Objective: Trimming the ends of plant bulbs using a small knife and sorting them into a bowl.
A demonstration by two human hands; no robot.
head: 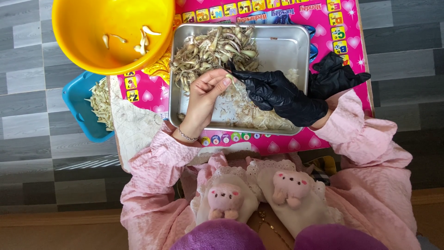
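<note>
Over the steel tray's (296, 44) middle, bare left hand (203, 99) and black-gloved right hand (282, 95) pinch one pale bulb (232, 79) between fingertips, heap (215, 48) against far-left rim, peelings near front edge, bare metal far right, yellow bowl (83, 46) beyond.

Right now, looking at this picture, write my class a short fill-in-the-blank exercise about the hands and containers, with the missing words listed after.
1. The right hand wears a ____ glove.
2. Both hands work over a square ____ tray of small bulbs.
3. The peeled pieces lie in a round ____ bowl.
4. The bare left hand wears a ____ at the wrist.

Missing words: black; metal; yellow; bracelet
</note>
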